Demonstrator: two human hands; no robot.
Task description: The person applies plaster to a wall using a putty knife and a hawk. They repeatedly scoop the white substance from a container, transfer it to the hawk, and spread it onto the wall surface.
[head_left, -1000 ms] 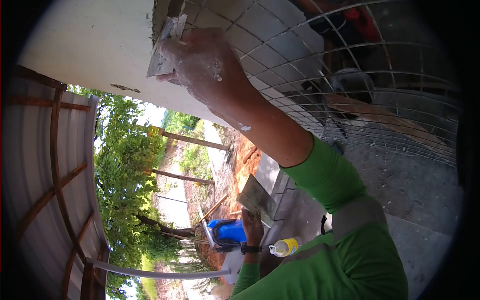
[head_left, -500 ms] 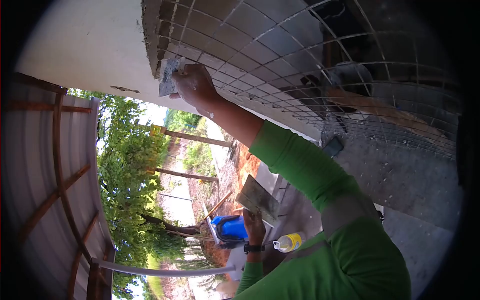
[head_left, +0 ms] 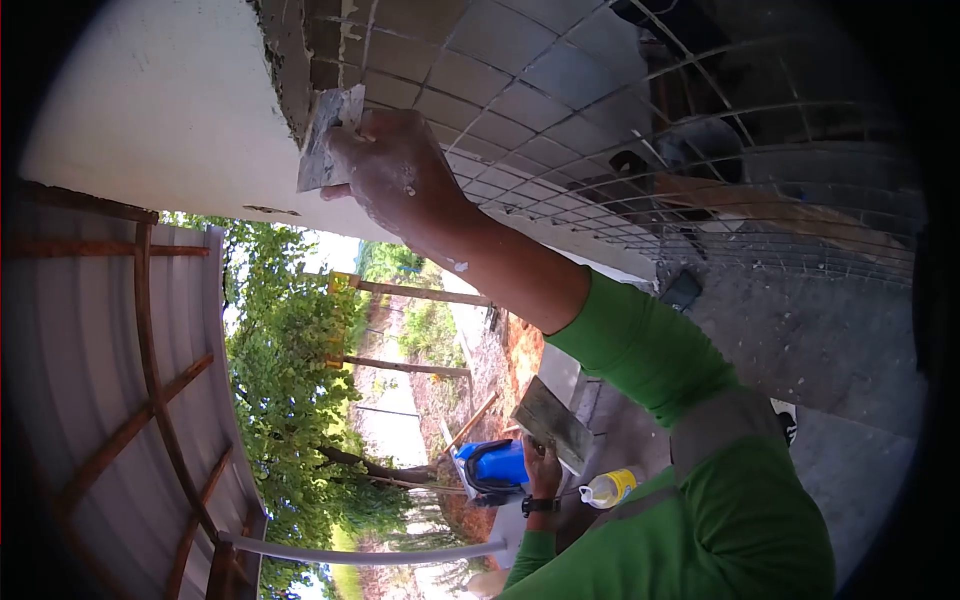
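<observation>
The likeliest slip, I judge, is the small trowel blade (head_left: 325,140) skating off the rough corner of the tiled wall (head_left: 520,80) at the upper left of the frame, because the right hand (head_left: 395,175), fingers curled tight around the handle, presses it there at an angle. The flat board (head_left: 553,423) low in the centre, gripped from beneath by the left hand (head_left: 543,468), sits tilted and could shed whatever lies on it. The blade looks thin, pale and smeared grey, touching the edge where tiles meet white plaster (head_left: 150,110).
</observation>
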